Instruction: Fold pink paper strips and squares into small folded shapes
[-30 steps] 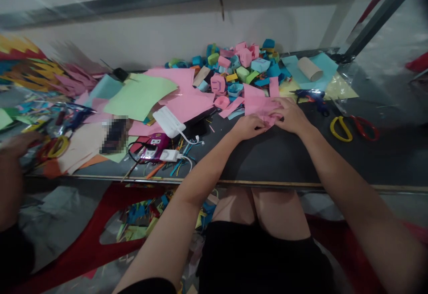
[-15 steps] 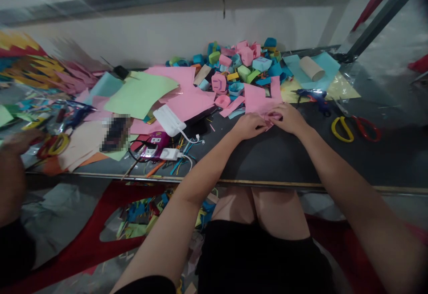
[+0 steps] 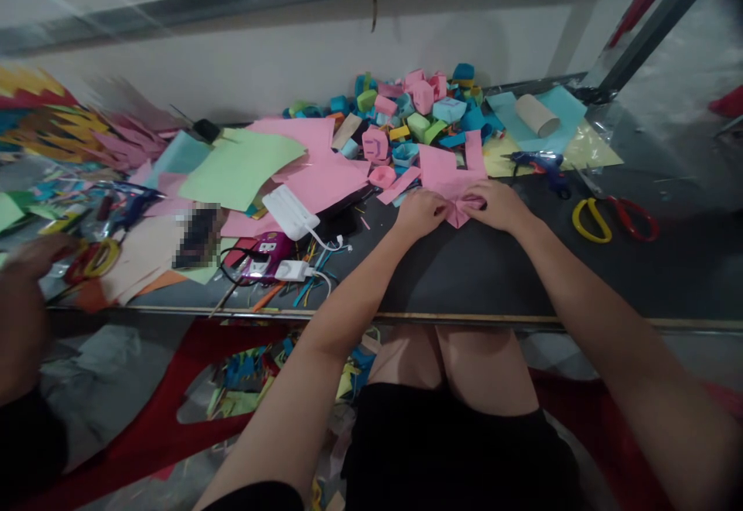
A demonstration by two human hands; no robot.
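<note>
Both hands are at a small folded piece of pink paper low over the dark table. My left hand pinches its left side, and my right hand holds its right side with bent fingers. The piece comes to a point towards me, with creases meeting near its middle. Just behind it lies a larger pink sheet with a notch cut from its top edge. Several small folded paper shapes in pink, blue, green and yellow are heaped behind that sheet.
Scissors with yellow and red handles and a blue glue gun lie to the right, near a cardboard tube. Leftward are a purple power strip, a white charger and a green sheet. Another person's hand is at far left.
The folded pink piece has been opened out between my fingers and now shows its pointed, creased front. My left hand has shifted slightly left, and the view has moved a little.
</note>
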